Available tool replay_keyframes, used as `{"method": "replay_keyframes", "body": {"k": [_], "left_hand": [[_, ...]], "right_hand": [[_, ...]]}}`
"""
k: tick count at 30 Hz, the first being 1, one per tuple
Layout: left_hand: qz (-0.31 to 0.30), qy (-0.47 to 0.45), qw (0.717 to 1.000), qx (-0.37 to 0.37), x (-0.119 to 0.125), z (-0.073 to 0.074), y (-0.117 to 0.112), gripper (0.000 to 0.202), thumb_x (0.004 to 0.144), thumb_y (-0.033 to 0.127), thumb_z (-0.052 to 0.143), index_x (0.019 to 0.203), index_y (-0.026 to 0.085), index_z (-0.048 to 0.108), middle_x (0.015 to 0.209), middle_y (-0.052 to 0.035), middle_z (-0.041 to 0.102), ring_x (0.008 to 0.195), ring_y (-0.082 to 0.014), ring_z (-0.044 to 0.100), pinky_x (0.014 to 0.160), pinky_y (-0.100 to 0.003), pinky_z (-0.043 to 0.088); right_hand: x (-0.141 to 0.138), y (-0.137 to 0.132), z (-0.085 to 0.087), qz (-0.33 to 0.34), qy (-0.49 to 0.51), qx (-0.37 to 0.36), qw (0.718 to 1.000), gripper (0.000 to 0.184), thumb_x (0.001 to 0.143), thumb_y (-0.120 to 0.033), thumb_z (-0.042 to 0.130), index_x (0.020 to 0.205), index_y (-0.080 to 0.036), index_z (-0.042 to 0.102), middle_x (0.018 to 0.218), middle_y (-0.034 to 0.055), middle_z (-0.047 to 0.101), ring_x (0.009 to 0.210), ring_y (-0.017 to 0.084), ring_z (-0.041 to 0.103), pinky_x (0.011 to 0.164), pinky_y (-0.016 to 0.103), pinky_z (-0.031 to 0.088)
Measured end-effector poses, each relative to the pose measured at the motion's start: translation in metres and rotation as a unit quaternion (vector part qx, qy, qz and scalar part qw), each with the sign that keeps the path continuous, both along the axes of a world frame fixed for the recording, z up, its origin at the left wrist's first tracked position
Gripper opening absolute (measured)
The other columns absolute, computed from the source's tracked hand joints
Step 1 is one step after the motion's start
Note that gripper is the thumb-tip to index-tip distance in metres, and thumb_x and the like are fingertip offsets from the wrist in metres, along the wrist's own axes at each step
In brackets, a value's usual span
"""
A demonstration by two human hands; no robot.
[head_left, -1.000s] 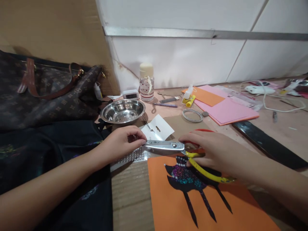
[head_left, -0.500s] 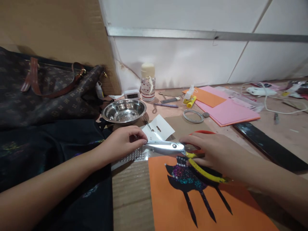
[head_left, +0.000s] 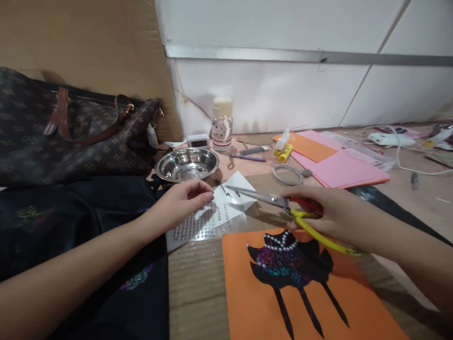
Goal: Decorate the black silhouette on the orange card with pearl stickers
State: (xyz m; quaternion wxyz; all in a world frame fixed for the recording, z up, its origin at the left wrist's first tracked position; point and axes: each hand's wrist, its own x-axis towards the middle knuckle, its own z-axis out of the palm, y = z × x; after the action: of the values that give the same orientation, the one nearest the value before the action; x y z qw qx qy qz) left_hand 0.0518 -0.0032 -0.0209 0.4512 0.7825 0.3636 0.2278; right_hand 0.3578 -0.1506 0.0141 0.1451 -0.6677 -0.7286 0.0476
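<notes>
My right hand (head_left: 332, 215) grips scissors (head_left: 269, 200) with red and yellow handles, lifted above the table, blades pointing left. My left hand (head_left: 180, 203) is pinched at the fingertips, just above a clear sheet of pearl stickers (head_left: 201, 224); what it pinches is too small to make out. In front of me lies an orange sheet (head_left: 255, 302) with a black glittery cut-out figure (head_left: 290, 264) edged with pearls at its top.
A steel bowl (head_left: 187, 164), a small bottle (head_left: 222, 123), a white digital device (head_left: 198, 140), glue sticks (head_left: 283, 150), a wire ring (head_left: 288, 174) and pink and orange sheets (head_left: 336, 163) lie behind. A patterned handbag (head_left: 71, 137) and dark cloth (head_left: 71, 226) sit left. A black strip (head_left: 396, 210) lies right.
The scissors rose off the sticker sheet and swung right with my right hand. My left hand lifted slightly, uncovering the pearl sticker sheet.
</notes>
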Motion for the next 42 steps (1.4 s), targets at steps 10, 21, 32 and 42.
{"method": "replay_keyframes", "body": {"k": [10,21,32,42], "left_hand": [[-0.101,-0.044,0.993,-0.033,0.004,0.012,-0.065,0.021,0.100,0.042,0.054,0.114,0.027,0.058,0.099,0.0001,0.066,0.092,-0.0185,0.063,0.081,-0.030,0.052],[-0.142,-0.033,0.988,-0.046,0.010,0.012,-0.081,0.019,0.102,0.042,0.046,0.106,0.026,0.057,0.092,0.0008,0.065,0.084,-0.0178,0.062,0.074,-0.029,0.052],[-0.164,0.004,0.985,0.053,0.016,0.013,-0.095,0.012,0.098,0.035,0.050,0.100,0.028,0.060,0.089,0.0011,0.066,0.079,-0.0191,0.062,0.068,-0.030,0.050],[-0.176,0.007,0.977,0.122,0.015,0.009,-0.096,0.011,0.099,0.030,0.050,0.100,0.027,0.060,0.091,0.0007,0.068,0.081,-0.0180,0.063,0.069,-0.028,0.049]], "right_hand": [[0.044,0.036,-0.021,-0.019,-0.034,0.016,0.999,0.046,0.087,-0.024,0.059,0.133,-0.024,0.060,0.116,0.0078,0.075,0.102,0.030,0.071,0.078,0.038,0.056],[-0.051,-0.020,0.009,0.054,0.224,0.045,0.972,0.008,0.092,-0.027,0.065,0.089,-0.026,0.072,0.082,0.0000,0.073,0.075,0.017,0.067,0.068,0.027,0.050],[-0.081,-0.027,-0.001,0.130,0.359,-0.024,0.924,0.010,0.088,-0.030,0.077,0.089,-0.021,0.076,0.080,-0.0006,0.072,0.069,0.012,0.065,0.063,0.022,0.049],[-0.087,-0.028,-0.003,0.104,0.415,-0.070,0.901,0.009,0.087,-0.020,0.071,0.082,-0.021,0.078,0.077,-0.0010,0.075,0.068,0.011,0.065,0.061,0.019,0.049]]}}
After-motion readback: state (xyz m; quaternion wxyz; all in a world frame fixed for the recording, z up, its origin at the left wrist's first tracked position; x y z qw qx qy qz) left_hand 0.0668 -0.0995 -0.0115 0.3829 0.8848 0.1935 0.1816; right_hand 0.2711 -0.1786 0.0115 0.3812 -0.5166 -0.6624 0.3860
